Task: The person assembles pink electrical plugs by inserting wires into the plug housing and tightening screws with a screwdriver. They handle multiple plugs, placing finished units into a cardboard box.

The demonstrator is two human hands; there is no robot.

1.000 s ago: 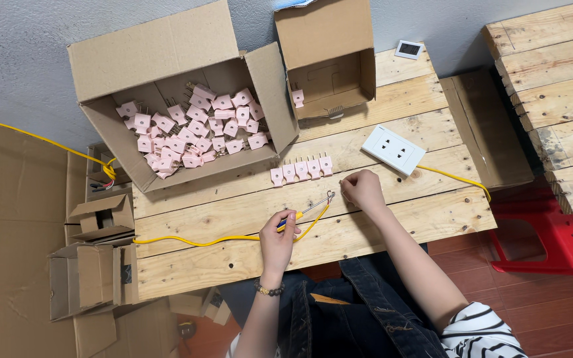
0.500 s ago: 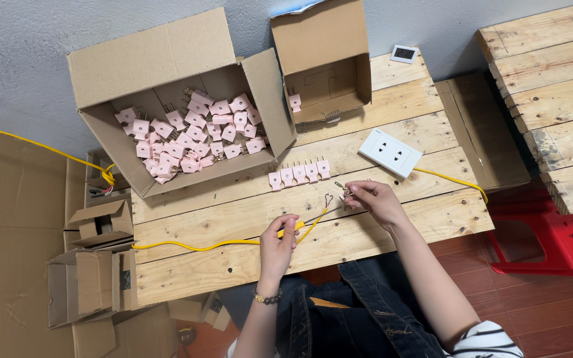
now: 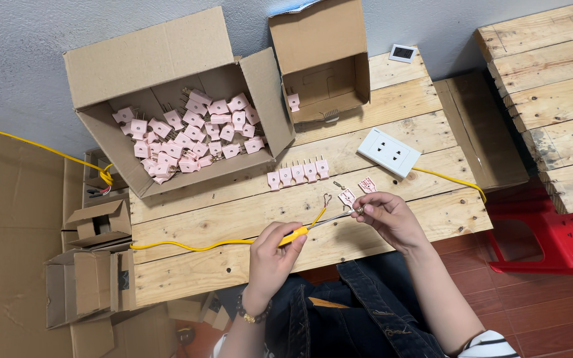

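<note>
My left hand (image 3: pixel 272 257) is closed around a yellow cable (image 3: pixel 187 245) near its end. The cable's stripped wire tips (image 3: pixel 326 199) curl up above the planks. A yellow-handled tool (image 3: pixel 298 233) also sticks out of this fist. Its thin metal shaft reaches to my right hand (image 3: pixel 394 220). The right fingertips pinch a small metal part (image 3: pixel 359 210). Just beyond them lie two open pink plug halves (image 3: pixel 347 196) and a row of pink plugs (image 3: pixel 298 174).
On the wooden pallet table (image 3: pixel 233 219) stand a large cardboard box of pink plugs (image 3: pixel 187 136), a smaller open box (image 3: pixel 326 66) and a white wall socket (image 3: pixel 388 152) with its own yellow lead. Folded cartons (image 3: pixel 91 272) sit at the left and a red crate (image 3: pixel 565 238) at the right.
My right hand has drawn back from the wire end toward me and to the right, and now pinches the small metal part. The left hand has stayed on the cable.
</note>
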